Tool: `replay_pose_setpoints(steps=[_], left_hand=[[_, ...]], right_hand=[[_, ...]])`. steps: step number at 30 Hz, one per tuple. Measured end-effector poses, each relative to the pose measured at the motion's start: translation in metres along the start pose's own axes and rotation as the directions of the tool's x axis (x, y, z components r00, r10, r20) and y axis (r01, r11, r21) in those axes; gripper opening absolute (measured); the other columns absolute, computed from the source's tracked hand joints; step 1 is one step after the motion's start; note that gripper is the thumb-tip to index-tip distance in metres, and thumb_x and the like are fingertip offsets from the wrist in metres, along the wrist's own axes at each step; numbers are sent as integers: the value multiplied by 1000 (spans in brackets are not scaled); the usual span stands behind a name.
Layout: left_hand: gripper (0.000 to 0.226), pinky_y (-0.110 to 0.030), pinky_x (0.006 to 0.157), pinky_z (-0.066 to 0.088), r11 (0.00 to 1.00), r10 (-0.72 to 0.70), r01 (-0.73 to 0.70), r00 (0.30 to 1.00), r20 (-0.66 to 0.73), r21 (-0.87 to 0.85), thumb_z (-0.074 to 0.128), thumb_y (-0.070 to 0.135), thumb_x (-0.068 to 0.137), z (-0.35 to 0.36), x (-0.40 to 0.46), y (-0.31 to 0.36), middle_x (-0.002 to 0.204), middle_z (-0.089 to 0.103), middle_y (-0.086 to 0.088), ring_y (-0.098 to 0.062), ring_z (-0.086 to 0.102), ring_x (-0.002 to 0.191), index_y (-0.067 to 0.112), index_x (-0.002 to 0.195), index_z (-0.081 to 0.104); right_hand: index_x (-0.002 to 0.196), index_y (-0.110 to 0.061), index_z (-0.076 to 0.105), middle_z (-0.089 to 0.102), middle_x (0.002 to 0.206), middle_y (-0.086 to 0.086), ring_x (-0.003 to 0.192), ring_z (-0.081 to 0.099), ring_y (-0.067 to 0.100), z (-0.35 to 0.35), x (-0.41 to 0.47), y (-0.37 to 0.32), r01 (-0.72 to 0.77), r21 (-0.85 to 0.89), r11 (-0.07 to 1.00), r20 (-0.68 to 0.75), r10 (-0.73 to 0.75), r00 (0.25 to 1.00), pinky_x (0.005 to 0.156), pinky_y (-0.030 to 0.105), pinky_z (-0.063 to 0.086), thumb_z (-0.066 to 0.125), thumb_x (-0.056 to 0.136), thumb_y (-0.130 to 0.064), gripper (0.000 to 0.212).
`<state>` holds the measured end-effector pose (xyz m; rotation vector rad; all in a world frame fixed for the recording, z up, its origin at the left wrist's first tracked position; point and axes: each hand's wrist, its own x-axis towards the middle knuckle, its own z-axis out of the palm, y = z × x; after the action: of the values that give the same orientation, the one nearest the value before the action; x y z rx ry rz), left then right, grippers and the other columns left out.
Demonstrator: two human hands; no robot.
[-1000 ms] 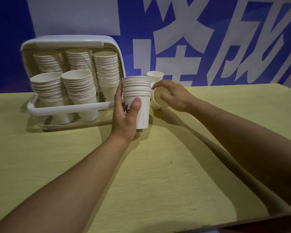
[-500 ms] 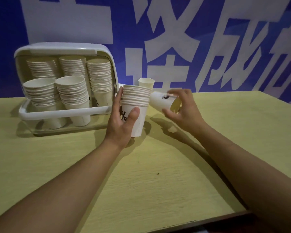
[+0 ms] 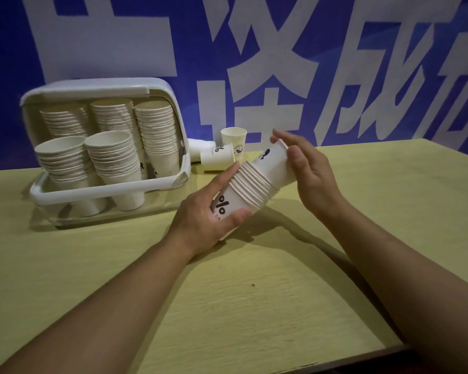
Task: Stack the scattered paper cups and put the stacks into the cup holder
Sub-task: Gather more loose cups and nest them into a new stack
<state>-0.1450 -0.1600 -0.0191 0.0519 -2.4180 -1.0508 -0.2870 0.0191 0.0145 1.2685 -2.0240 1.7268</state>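
The left hand (image 3: 214,211) grips a tilted stack of paper cups (image 3: 250,188) above the surface (image 3: 227,306). The right hand (image 3: 305,168) curls round the top cup (image 3: 274,164), beside the filled cup holder (image 3: 103,190).

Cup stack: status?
Left hand grips tilted stack. Right hand pushing a cup in. Loose cups by holder. Nothing blocking.
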Motion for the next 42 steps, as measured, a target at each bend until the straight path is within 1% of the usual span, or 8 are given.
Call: replay_pose_setpoints(steps=[4, 8, 13, 16, 21, 27, 36, 42], left_hand=[[87, -37, 84, 57, 999, 1, -2, 1000, 17, 42, 60, 79, 66, 3, 1, 2, 119, 61, 15, -8, 65, 95, 70, 143, 21], [86, -26, 80, 56, 998, -33, 33, 999, -6, -63, 63, 77, 65, 1, 0, -1, 114, 60, 24, 3, 64, 89, 71, 142, 24], [82, -35, 86, 57, 945, -127, 83, 985, -118, -316, 62, 74, 70, -2, 3, -8, 134, 58, 12, -4, 62, 110, 60, 146, 32], [78, -26, 72, 58, 863, -242, 94, 940, -241, -497, 64, 58, 80, -4, 10, -13, 131, 60, 3, -6, 68, 97, 42, 151, 35], [73, -21, 65, 57, 835, -276, 85, 920, -279, -544, 61, 55, 82, -3, 12, -15, 128, 61, 2, -13, 68, 98, 45, 149, 33], [83, -19, 67, 55, 819, -272, 34, 901, -337, -573, 62, 64, 74, -3, 15, -21, 125, 63, 5, -6, 69, 97, 39, 149, 38], [85, -21, 70, 56, 810, -261, 2, 897, -356, -587, 63, 62, 72, -1, 17, -22, 124, 66, 3, -6, 69, 98, 36, 149, 39], [81, -25, 75, 57, 824, -233, -14, 903, -362, -566, 62, 64, 73, -2, 14, -20, 127, 65, 4, -9, 68, 105, 40, 147, 40]], right_hand=[[138, -32, 53, 56, 129, -19, 115, 54, -4, 12, -6, -1, -54, -44, 998, 172, 60, 983, 88, 12, 45, 28, 101, -50, 48], [143, -45, 48, 49, 147, -10, 130, 47, 6, 26, -10, -2, -157, 22, 987, 234, 148, 961, 101, 27, 41, 14, 91, -69, 67], [140, -40, 53, 54, 143, -11, 126, 53, 11, 31, 7, 0, -239, 132, 962, 186, 213, 959, 102, 40, 47, 13, 97, -65, 64], [139, -33, 53, 54, 141, -10, 120, 54, 9, 36, 37, 9, -169, -210, 963, 109, 195, 975, 102, 40, 51, 40, 106, -42, 37], [138, -29, 56, 54, 145, -3, 129, 51, 20, 58, 87, 35, 105, -689, 718, 296, 146, 944, 105, 39, 44, 70, 93, -33, 47], [140, -25, 52, 56, 143, 1, 131, 50, 25, 84, 117, 62, 253, -803, 539, 381, 138, 914, 109, 48, 40, 76, 86, -45, 62], [140, -25, 48, 48, 139, 6, 120, 51, 28, 83, 125, 72, 224, -806, 548, 381, 189, 905, 105, 46, 46, 81, 77, -50, 75], [155, -37, 16, 52, 143, 5, 124, 53, 32, 53, 95, 62, 40, -800, 599, 257, 282, 924, 109, 56, 36, 76, 80, -54, 97]])
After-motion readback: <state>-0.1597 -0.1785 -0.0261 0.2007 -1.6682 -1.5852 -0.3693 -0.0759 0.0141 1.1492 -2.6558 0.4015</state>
